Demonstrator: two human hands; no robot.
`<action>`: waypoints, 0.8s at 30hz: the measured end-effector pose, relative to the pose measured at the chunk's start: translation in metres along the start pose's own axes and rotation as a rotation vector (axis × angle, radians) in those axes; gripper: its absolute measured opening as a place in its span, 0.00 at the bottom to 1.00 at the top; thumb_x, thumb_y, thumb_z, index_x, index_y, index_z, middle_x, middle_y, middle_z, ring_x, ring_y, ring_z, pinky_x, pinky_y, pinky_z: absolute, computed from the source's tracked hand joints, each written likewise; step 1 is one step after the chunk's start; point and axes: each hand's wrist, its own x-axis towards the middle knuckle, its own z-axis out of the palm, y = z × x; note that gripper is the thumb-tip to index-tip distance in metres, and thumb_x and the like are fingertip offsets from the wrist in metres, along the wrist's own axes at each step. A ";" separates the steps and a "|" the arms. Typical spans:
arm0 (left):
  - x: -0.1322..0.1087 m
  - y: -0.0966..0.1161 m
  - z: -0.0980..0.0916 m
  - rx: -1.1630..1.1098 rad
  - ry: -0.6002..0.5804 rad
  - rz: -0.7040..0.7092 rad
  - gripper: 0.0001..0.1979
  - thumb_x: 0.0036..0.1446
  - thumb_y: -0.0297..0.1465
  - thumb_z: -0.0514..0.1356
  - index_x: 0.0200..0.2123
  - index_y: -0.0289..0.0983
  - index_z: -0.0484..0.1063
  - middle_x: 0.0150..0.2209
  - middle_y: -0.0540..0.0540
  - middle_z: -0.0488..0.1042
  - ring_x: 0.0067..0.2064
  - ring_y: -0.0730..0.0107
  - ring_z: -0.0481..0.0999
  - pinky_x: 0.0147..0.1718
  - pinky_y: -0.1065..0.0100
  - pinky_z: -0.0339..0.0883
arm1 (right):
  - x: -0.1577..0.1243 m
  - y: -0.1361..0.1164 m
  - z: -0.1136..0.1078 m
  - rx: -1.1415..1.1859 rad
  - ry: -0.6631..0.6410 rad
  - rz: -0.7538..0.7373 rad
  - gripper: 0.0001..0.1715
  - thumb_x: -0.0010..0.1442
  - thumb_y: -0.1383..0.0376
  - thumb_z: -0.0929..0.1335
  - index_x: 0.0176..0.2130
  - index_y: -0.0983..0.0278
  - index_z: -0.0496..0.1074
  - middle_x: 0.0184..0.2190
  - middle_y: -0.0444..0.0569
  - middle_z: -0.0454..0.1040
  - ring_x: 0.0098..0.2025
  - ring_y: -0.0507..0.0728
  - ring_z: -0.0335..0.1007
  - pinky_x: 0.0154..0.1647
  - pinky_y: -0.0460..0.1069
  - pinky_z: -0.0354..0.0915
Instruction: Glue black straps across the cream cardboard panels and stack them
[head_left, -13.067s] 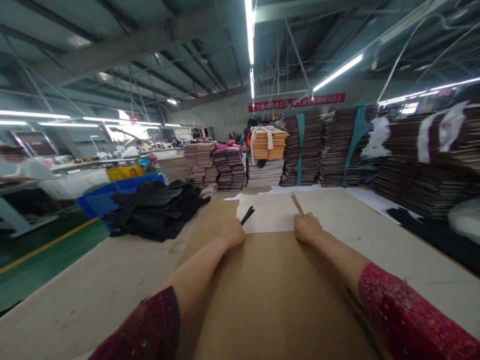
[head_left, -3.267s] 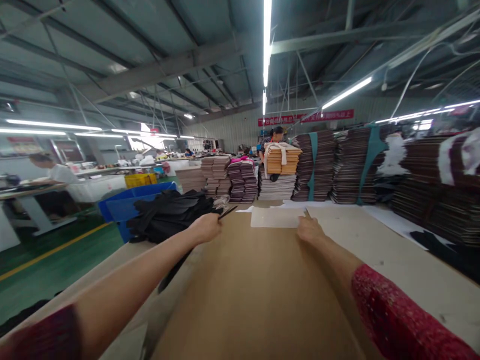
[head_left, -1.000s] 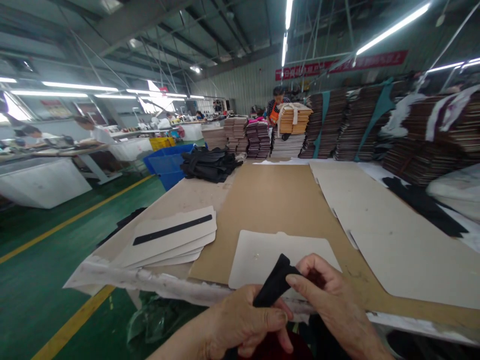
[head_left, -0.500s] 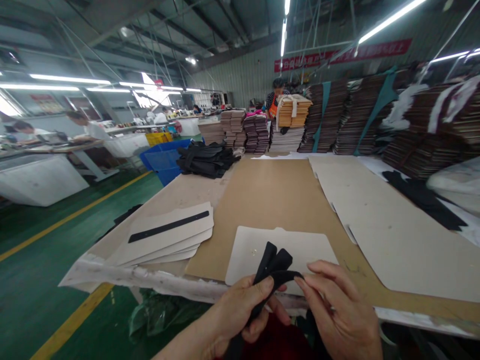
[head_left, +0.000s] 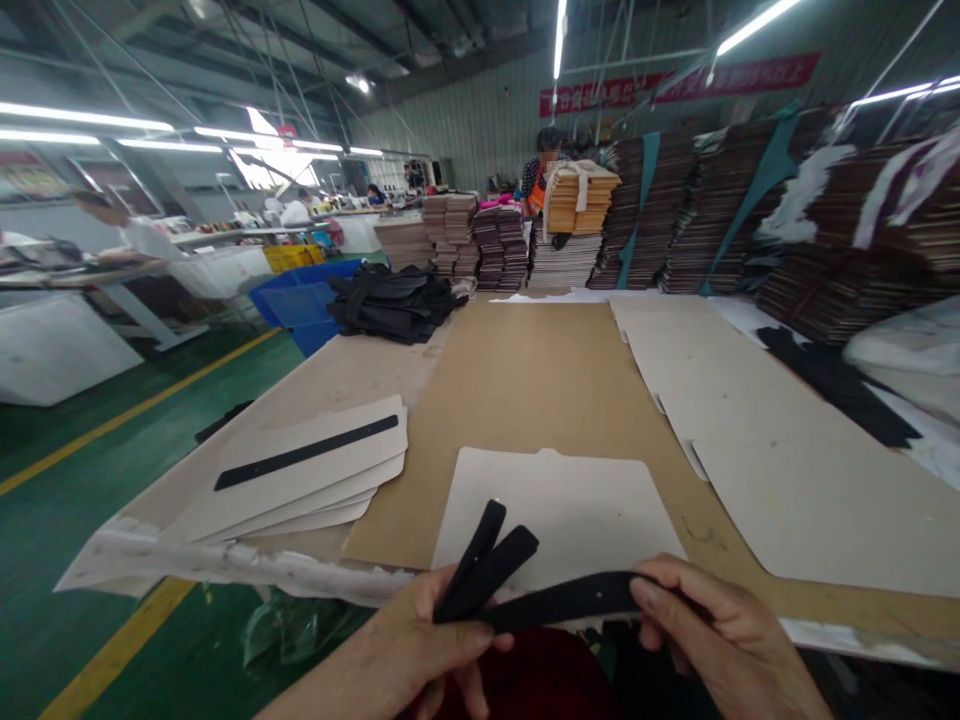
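Note:
At the near table edge my left hand [head_left: 420,650] is closed around a bunch of black strips [head_left: 487,565], whose ends fan up over a white card panel [head_left: 577,500]. My right hand [head_left: 720,640] pinches one black strip [head_left: 570,602] and holds it stretched sideways away from the bunch. The white panel lies flat on a brown cardboard sheet [head_left: 525,380] just beyond both hands.
A stack of white panels [head_left: 300,480] with a black strip on top lies to the left. A pile of black fabric [head_left: 390,300] and a blue bin [head_left: 304,300] stand far left. Tall stacks of boards [head_left: 675,220] line the back, with a person behind them.
I have drawn back from the far side of the table to its near edge. Over the last second my right hand has pulled one black strip sideways out of the bunch in my left.

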 end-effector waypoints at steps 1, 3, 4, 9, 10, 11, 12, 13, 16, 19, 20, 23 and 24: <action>-0.004 0.003 -0.007 0.059 0.039 -0.018 0.22 0.54 0.41 0.63 0.47 0.34 0.67 0.37 0.42 0.80 0.20 0.80 0.69 0.15 0.79 0.55 | 0.001 0.004 -0.006 0.008 0.025 0.065 0.24 0.62 0.44 0.63 0.33 0.60 0.74 0.23 0.43 0.71 0.26 0.52 0.66 0.24 0.43 0.61; -0.010 0.011 -0.018 0.170 0.118 -0.044 0.21 0.55 0.41 0.62 0.46 0.33 0.67 0.29 0.45 0.79 0.20 0.81 0.63 0.17 0.79 0.55 | 0.005 0.007 -0.015 0.017 0.095 0.123 0.24 0.60 0.43 0.65 0.34 0.60 0.75 0.24 0.43 0.71 0.27 0.52 0.66 0.27 0.43 0.63; -0.010 0.017 -0.022 0.217 0.157 -0.048 0.20 0.55 0.42 0.61 0.45 0.33 0.67 0.27 0.46 0.78 0.20 0.80 0.63 0.18 0.79 0.55 | 0.008 0.007 -0.019 0.020 0.133 0.125 0.24 0.58 0.44 0.67 0.34 0.60 0.75 0.25 0.43 0.71 0.28 0.52 0.66 0.28 0.43 0.63; 0.010 0.036 -0.031 0.412 0.384 0.019 0.21 0.54 0.44 0.60 0.45 0.35 0.70 0.27 0.49 0.77 0.21 0.77 0.61 0.18 0.76 0.54 | 0.037 0.005 -0.026 0.043 0.339 0.140 0.27 0.48 0.44 0.70 0.38 0.62 0.74 0.27 0.43 0.71 0.28 0.53 0.66 0.26 0.45 0.62; 0.016 0.036 -0.032 0.436 0.417 0.034 0.21 0.54 0.44 0.60 0.45 0.35 0.70 0.27 0.49 0.77 0.20 0.77 0.60 0.17 0.76 0.53 | 0.043 0.006 -0.026 0.033 0.372 0.139 0.28 0.47 0.44 0.70 0.39 0.62 0.73 0.27 0.44 0.71 0.29 0.54 0.67 0.27 0.45 0.63; 0.022 0.036 -0.034 0.452 0.443 0.049 0.21 0.54 0.44 0.59 0.45 0.36 0.70 0.26 0.50 0.77 0.19 0.77 0.59 0.17 0.76 0.51 | 0.048 0.008 -0.027 0.019 0.390 0.136 0.30 0.46 0.44 0.70 0.39 0.63 0.73 0.27 0.44 0.71 0.30 0.54 0.67 0.29 0.46 0.64; 0.027 0.035 -0.035 0.461 0.466 0.061 0.21 0.53 0.43 0.59 0.45 0.36 0.70 0.25 0.50 0.76 0.19 0.77 0.58 0.16 0.76 0.49 | 0.053 0.010 -0.027 0.002 0.399 0.133 0.30 0.46 0.44 0.69 0.40 0.63 0.73 0.27 0.44 0.71 0.30 0.55 0.67 0.30 0.47 0.64; 0.032 0.034 -0.036 0.464 0.487 0.067 0.21 0.53 0.43 0.59 0.45 0.36 0.70 0.24 0.51 0.76 0.18 0.77 0.57 0.16 0.76 0.47 | 0.056 0.012 -0.028 -0.015 0.398 0.131 0.31 0.46 0.43 0.68 0.40 0.64 0.72 0.27 0.44 0.70 0.30 0.55 0.67 0.31 0.47 0.64; 0.041 0.030 -0.038 0.450 0.539 0.072 0.21 0.52 0.43 0.60 0.45 0.36 0.70 0.23 0.51 0.75 0.17 0.77 0.55 0.16 0.75 0.45 | 0.061 0.019 -0.028 -0.070 0.386 0.148 0.31 0.48 0.43 0.66 0.41 0.63 0.71 0.27 0.44 0.71 0.30 0.56 0.67 0.32 0.49 0.64; 0.044 0.027 -0.039 0.418 0.563 0.061 0.20 0.51 0.43 0.60 0.43 0.36 0.70 0.23 0.52 0.73 0.17 0.78 0.54 0.16 0.75 0.45 | 0.062 0.022 -0.028 -0.137 0.390 0.186 0.29 0.49 0.44 0.65 0.40 0.62 0.72 0.28 0.44 0.73 0.32 0.57 0.69 0.33 0.50 0.63; 0.045 0.027 -0.039 0.402 0.568 0.057 0.20 0.51 0.43 0.60 0.42 0.36 0.70 0.23 0.52 0.72 0.17 0.78 0.54 0.16 0.75 0.46 | 0.063 0.023 -0.028 -0.154 0.396 0.196 0.28 0.49 0.44 0.65 0.40 0.61 0.72 0.29 0.44 0.74 0.32 0.57 0.70 0.34 0.50 0.63; 0.045 0.028 -0.037 0.394 0.587 0.048 0.20 0.51 0.44 0.60 0.42 0.36 0.70 0.22 0.54 0.70 0.17 0.78 0.53 0.16 0.75 0.45 | 0.064 0.022 -0.027 -0.191 0.420 0.208 0.27 0.48 0.44 0.64 0.39 0.60 0.73 0.29 0.45 0.75 0.33 0.58 0.70 0.35 0.51 0.63; 0.045 0.029 -0.037 0.408 0.594 0.051 0.20 0.51 0.44 0.60 0.41 0.36 0.71 0.22 0.54 0.69 0.17 0.78 0.54 0.16 0.75 0.45 | 0.065 0.022 -0.027 -0.200 0.427 0.206 0.27 0.48 0.45 0.64 0.39 0.60 0.73 0.29 0.45 0.75 0.33 0.58 0.71 0.36 0.51 0.63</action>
